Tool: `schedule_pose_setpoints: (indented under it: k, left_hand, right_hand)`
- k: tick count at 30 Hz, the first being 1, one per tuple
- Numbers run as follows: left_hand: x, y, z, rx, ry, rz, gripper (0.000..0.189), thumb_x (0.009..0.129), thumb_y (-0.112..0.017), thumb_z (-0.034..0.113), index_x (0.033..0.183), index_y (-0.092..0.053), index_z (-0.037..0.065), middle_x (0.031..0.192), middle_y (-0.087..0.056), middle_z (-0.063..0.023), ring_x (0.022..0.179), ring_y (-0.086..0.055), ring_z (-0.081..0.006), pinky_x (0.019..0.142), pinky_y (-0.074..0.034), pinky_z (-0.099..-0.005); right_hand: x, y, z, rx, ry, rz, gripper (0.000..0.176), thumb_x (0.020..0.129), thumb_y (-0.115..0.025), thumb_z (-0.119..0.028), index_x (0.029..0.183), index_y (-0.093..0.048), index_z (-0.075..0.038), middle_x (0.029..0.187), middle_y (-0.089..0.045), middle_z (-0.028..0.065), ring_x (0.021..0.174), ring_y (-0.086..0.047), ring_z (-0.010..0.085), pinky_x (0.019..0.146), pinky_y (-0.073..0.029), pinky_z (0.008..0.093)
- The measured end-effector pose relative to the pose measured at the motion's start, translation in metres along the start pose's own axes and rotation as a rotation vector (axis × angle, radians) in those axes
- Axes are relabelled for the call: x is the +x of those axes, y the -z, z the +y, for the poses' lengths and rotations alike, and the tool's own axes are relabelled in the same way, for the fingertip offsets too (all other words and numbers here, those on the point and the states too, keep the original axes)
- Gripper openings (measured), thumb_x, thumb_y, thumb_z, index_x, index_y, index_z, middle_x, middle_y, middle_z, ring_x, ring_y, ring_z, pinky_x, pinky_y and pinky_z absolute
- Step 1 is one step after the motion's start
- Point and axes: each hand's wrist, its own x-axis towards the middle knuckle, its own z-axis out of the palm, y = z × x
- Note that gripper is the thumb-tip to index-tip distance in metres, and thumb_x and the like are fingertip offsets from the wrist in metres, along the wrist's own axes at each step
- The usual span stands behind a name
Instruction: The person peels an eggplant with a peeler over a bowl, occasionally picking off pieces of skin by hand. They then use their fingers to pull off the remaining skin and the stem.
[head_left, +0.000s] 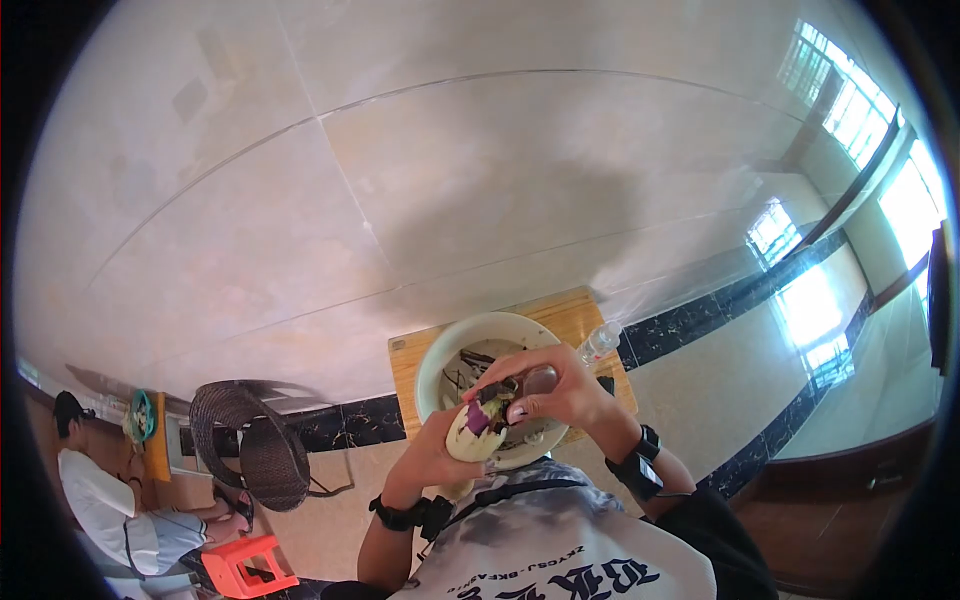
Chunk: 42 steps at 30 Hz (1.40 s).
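An eggplant, pale where its skin is off and purple near the top, is held by my left hand, whose fingers wrap round its lower part. At its dark stem end is my right hand, fingers closed round a small brownish, rounded thing that I cannot make out clearly. Both hands are over a large white basin. Dark strips of peel lie inside the basin, which stands on a wooden table.
A clear plastic bottle lies at the table's right edge. On the left are a dark wicker chair, a red stool and a seated person beside another table with a green basin.
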Motion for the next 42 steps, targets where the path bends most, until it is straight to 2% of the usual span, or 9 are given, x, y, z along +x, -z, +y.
schedule_pose_setpoints:
  k: [10, 14, 19, 23, 25, 28, 31, 37, 42]
  left_hand:
    - [-0.003, -0.003, 0.015, 0.006, 0.084, -0.039, 0.064, 0.066, -0.087, 0.014, 0.124, -0.063, 0.002, 0.111, -0.070, -0.0024, 0.100, -0.062, -0.0117, 0.094, -0.050, -0.0305]
    - [-0.003, -0.006, 0.021, 0.095, 0.049, -0.003, 0.065, 0.063, -0.088, 0.015, 0.122, -0.064, 0.001, 0.108, -0.072, -0.0042, 0.096, -0.062, -0.0122, 0.092, -0.051, -0.0308]
    - [-0.006, -0.005, 0.028, 0.384, 0.028, 0.028, 0.061, 0.060, -0.087, 0.016, 0.116, -0.066, 0.003, 0.094, -0.075, -0.0131, 0.087, -0.073, -0.0259, 0.084, -0.056, -0.0358]
    - [-0.012, -0.009, 0.051, 0.611, -0.008, 0.089, 0.055, 0.060, -0.087, 0.019, 0.109, -0.066, 0.005, 0.089, -0.074, -0.0176, 0.086, -0.074, -0.0369, 0.077, -0.058, -0.0402]
    - [-0.014, -0.008, 0.053, 0.670, -0.028, 0.114, 0.054, 0.060, -0.087, 0.019, 0.108, -0.067, 0.006, 0.088, -0.074, -0.0172, 0.085, -0.074, -0.0364, 0.076, -0.058, -0.0406]
    - [-0.018, -0.009, 0.053, 0.760, -0.067, 0.181, 0.052, 0.060, -0.087, 0.020, 0.106, -0.067, 0.007, 0.086, -0.074, -0.0162, 0.082, -0.073, -0.0358, 0.073, -0.059, -0.0408]
    - [-0.020, -0.012, 0.046, 0.806, -0.114, 0.251, 0.049, 0.059, -0.086, 0.019, 0.103, -0.067, 0.008, 0.085, -0.073, -0.0153, 0.079, -0.073, -0.0349, 0.070, -0.059, -0.0399]
    - [-0.018, -0.020, 0.036, 0.800, -0.151, 0.336, 0.047, 0.058, -0.086, 0.018, 0.100, -0.067, 0.009, 0.084, -0.073, -0.0146, 0.078, -0.074, -0.0337, 0.068, -0.059, -0.0388]
    - [-0.016, -0.028, 0.026, 0.791, -0.149, 0.381, 0.048, 0.060, -0.088, 0.014, 0.102, -0.066, 0.005, 0.087, -0.074, -0.0151, 0.081, -0.076, -0.0306, 0.072, -0.059, -0.0359]
  right_hand:
    - [-0.004, -0.014, -0.022, -0.227, 0.149, 0.121, 0.024, 0.083, -0.079, -0.004, 0.106, -0.071, 0.002, 0.108, -0.072, 0.0124, 0.103, -0.067, 0.0216, 0.094, -0.051, 0.0353]
    - [-0.007, -0.015, -0.031, -0.526, 0.156, 0.180, 0.021, 0.084, -0.079, -0.011, 0.097, -0.070, 0.003, 0.091, -0.069, 0.0147, 0.086, -0.066, 0.0249, 0.078, -0.051, 0.0346]
    - [-0.011, -0.016, -0.051, -0.778, -0.006, 0.138, 0.028, 0.087, -0.076, -0.025, 0.082, -0.068, 0.001, 0.071, -0.064, 0.0181, 0.065, -0.060, 0.0360, 0.062, -0.049, 0.0405]
    - [-0.014, -0.015, -0.052, -0.702, -0.081, 0.066, 0.035, 0.093, -0.072, -0.030, 0.080, -0.070, 0.002, 0.063, -0.062, 0.0161, 0.059, -0.061, 0.0290, 0.060, -0.048, 0.0389]
    - [-0.016, -0.013, -0.045, -0.670, -0.096, 0.023, 0.040, 0.095, -0.070, -0.033, 0.077, -0.070, 0.003, 0.060, -0.062, 0.0127, 0.055, -0.061, 0.0226, 0.057, -0.048, 0.0366]
    - [-0.017, -0.016, -0.042, -0.338, -0.446, 0.065, 0.042, 0.098, -0.068, -0.035, 0.080, -0.072, 0.003, 0.059, -0.062, 0.0057, 0.052, -0.059, 0.0122, 0.051, -0.046, 0.0295]
    - [-0.020, -0.017, -0.027, -0.225, -0.428, 0.119, 0.038, 0.100, -0.066, -0.034, 0.088, -0.072, 0.002, 0.064, -0.064, 0.0024, 0.052, -0.058, 0.0070, 0.049, -0.046, 0.0242]
    - [-0.025, -0.024, 0.003, 0.055, -0.209, 0.223, 0.032, 0.099, -0.068, -0.025, 0.108, -0.071, 0.006, 0.084, -0.070, 0.0036, 0.057, -0.063, 0.0076, 0.046, -0.051, 0.0244]
    - [-0.024, -0.031, -0.001, 0.242, -0.273, 0.294, 0.027, 0.095, -0.068, -0.015, 0.104, -0.068, 0.010, 0.087, -0.070, 0.0119, 0.054, -0.066, 0.0135, 0.042, -0.055, 0.0269]
